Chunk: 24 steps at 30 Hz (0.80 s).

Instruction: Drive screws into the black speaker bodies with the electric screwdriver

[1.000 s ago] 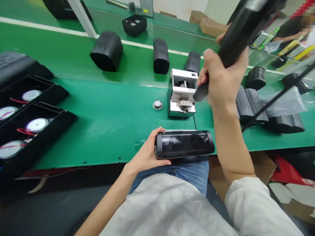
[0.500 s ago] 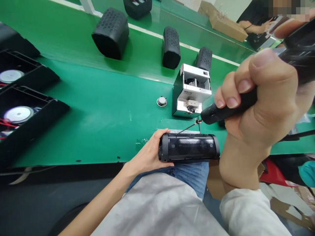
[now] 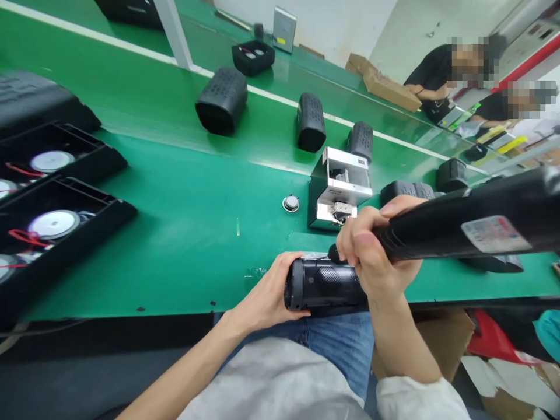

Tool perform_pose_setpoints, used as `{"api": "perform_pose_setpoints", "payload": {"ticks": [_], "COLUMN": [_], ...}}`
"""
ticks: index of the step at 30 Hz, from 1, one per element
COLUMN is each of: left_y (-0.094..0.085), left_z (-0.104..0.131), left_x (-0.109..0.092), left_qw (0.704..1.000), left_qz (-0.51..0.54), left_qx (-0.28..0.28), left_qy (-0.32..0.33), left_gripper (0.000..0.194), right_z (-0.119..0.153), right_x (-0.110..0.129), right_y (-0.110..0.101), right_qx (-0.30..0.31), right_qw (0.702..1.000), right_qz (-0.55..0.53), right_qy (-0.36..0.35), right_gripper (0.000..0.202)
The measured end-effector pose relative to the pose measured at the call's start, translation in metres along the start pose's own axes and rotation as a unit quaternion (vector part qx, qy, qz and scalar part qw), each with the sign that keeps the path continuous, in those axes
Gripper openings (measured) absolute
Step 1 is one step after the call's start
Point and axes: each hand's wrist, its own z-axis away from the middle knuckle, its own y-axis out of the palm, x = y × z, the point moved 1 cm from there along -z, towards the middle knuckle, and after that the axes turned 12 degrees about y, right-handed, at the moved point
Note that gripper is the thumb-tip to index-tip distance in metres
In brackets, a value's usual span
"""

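At the near edge of the green bench [image 3: 196, 233], the left hand [image 3: 273, 289] grips the left end of a black cylindrical speaker body with perforated patches [image 3: 326, 283]. Above its right part, the right hand [image 3: 378, 251] clasps a black handheld power tool [image 3: 441, 224]. Beyond sits a silver-and-black boxy machine [image 3: 341, 186], with a small round metal part [image 3: 291, 203] just left. Open black housings with white round discs [image 3: 65, 216] lie far left.

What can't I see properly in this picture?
All in the head view:
- Far end of the long black case: hidden by the right hand.
- Back end of the black tool: cut off by the right edge.
- Writing on its label: blurry.
- Front open case: cut off by the left edge.
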Motion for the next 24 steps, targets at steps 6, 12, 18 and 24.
{"api": "perform_pose_setpoints", "payload": {"ticks": [6, 12, 18, 24], "left_y": [0.000, 0.000, -0.001, 0.000], "left_z": [0.001, 0.002, 0.003, 0.002], "left_x": [0.000, 0.002, 0.008, 0.007], "left_qw": [1.000, 0.999, 0.999, 0.999], "left_qz": [0.003, 0.003, -0.024, -0.039], "left_qx": [-0.010, -0.005, -0.006, 0.001], "left_qy": [-0.015, -0.038, -0.044, -0.036], "left_gripper": [0.116, 0.112, 0.108, 0.110], "right_z": [-0.003, -0.006, -0.016, -0.027], "right_x": [-0.005, -0.015, -0.020, 0.024], "right_y": [0.000, -0.005, 0.001, -0.010], "right_qx": [0.025, -0.004, 0.015, 0.070], "right_qw": [0.999, 0.999, 0.996, 0.993], "right_qz": [-0.021, 0.015, -0.018, -0.059], "right_qy": [0.006, 0.041, 0.089, 0.069], "right_gripper": [0.028, 0.041, 0.050, 0.049]}}
